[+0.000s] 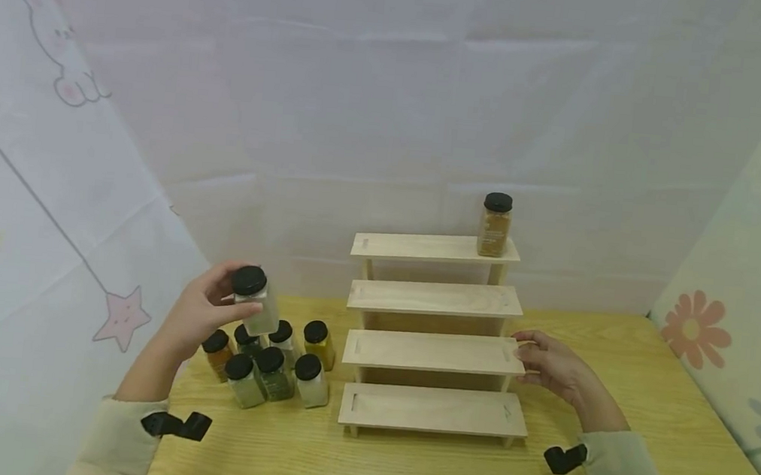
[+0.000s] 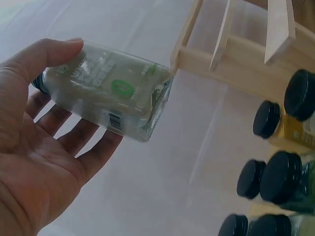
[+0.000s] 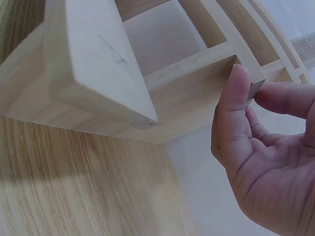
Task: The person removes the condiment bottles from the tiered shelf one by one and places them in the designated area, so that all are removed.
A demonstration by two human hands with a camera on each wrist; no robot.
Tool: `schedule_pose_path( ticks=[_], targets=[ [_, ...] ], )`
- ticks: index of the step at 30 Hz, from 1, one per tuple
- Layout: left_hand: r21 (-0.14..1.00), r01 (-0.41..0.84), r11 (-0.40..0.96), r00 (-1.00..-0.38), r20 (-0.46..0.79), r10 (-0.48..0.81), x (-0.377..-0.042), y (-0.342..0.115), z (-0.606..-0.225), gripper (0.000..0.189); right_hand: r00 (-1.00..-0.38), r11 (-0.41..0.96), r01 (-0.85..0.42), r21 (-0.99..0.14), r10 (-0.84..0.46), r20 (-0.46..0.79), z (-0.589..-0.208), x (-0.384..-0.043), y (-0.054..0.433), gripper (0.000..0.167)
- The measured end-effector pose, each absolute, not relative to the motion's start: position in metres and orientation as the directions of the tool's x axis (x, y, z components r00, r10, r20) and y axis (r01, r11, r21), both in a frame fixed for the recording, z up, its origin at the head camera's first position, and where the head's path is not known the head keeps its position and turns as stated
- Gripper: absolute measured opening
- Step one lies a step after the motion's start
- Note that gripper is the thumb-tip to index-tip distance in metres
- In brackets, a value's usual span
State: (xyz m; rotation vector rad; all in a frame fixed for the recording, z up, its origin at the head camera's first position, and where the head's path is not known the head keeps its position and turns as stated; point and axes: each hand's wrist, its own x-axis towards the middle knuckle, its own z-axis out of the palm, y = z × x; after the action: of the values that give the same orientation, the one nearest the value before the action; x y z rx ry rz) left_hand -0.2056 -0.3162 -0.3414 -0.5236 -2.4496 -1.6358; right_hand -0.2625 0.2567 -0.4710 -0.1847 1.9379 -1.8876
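Note:
My left hand grips a clear spice jar with a black lid, lifted above the group of jars at the left. In the left wrist view, pale contents and a green ring on the label show on this jar, with the thumb on one side and fingers behind. A four-step wooden rack stands at the middle of the table. My right hand pinches the right end of its second step from the bottom; in the right wrist view thumb and fingers close on that board's corner.
One jar of orange-brown spice stands at the right end of the top step. Left of the rack, several black-lidded jars cluster on the wooden table. A pale cloth backdrop hangs behind the table.

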Motion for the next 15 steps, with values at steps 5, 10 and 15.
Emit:
schedule_pose_path(
  ticks=[5, 10, 15],
  targets=[
    [0.888, 0.361, 0.286, -0.929, 0.318, 0.188, -0.201, -0.339, -0.353, 0.059, -0.898, 0.067, 0.204, -0.977, -0.385, -0.214, -0.471, -0.263, 0.256, 0.06],
    [0.908, 0.36, 0.215, -0.928, 0.324, 0.184, -0.198, -0.362, -0.369, 0.059, -0.898, 0.065, 0.209, -0.976, -0.382, -0.218, -0.471, -0.263, 0.257, 0.061],
    [0.918, 0.367, 0.152, -0.922, 0.339, 0.185, -0.196, -0.384, -0.387, 0.058, -0.898, 0.059, 0.211, -0.976, -0.382, -0.218, -0.471, -0.263, 0.257, 0.059]
  ],
)
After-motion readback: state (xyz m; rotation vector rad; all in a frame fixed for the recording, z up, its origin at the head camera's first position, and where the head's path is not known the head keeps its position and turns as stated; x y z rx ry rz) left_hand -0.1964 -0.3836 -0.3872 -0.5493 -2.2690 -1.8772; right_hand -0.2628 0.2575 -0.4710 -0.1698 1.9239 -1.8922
